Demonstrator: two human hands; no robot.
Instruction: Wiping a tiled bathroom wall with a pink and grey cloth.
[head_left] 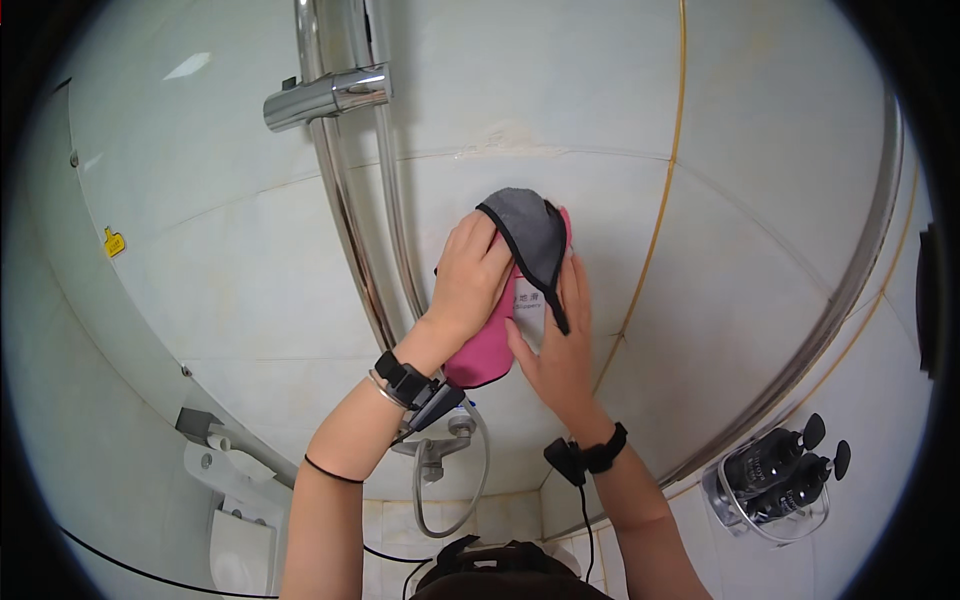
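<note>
Against the tiled wall in front of me is a two-sided cleaning cloth [482, 350], pink on one side and grey on the other, with a dark edging. My left hand [468, 275] is closed on it, its fingertips tucked under the folded grey flap. Beneath the cloth, part of a white sign [529, 308] with dark print shows, and a bit of pink peeks out at the flap's right edge. My right hand [563, 365] grips the sign, thumb at its left side and fingers along its right. The cloth covers the sign's upper part.
A chrome shower rail [345, 210] with a holder [328, 98] runs up the wall left of my hands. Below are a mixer tap [432, 458] and hose [486, 470]. Dark pump bottles [765, 460] stand in a rack [735, 510] at right; a toilet [240, 550] is lower left.
</note>
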